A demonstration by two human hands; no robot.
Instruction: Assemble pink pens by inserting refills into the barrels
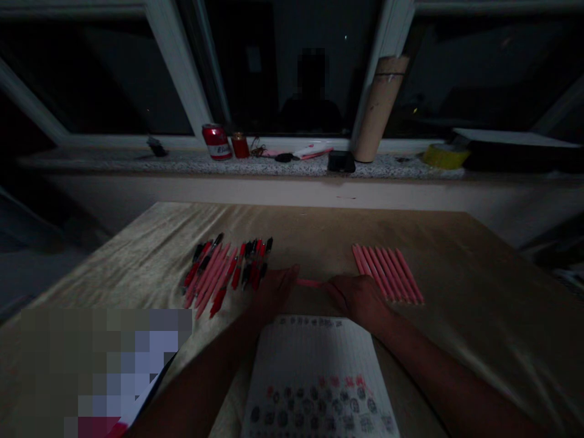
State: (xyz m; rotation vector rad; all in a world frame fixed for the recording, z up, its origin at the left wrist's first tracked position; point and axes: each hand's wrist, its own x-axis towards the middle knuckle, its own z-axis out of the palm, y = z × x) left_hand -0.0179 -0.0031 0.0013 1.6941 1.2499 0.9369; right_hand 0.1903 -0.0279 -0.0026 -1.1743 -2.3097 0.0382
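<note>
In the head view, the left hand (276, 285) and the right hand (360, 297) meet near the middle of the desk (314, 234), with a pink pencil (309, 283) lying crosswise between them. Only its middle shows; each hand appears narrowed on one end, the fingers covering the tips in the dim light. Just below is lined paper (314, 350) with dark and red marks.

Beside the right hand lies a row of pink pencils (387, 274), side by side, parallel and slanting. Beyond the left hand is a looser mixed pile (212, 274) of pink pencils with red and black pens; between that pile and the left hand sits a cluster of red and black pens (253, 261).

The step in hand looks like handling this single pencil two-handed, between the mixed pile and the tidy row. The next move seems to call for a light, even grip on both ends, with the right wrist kept from nudging the nearby row.
</note>
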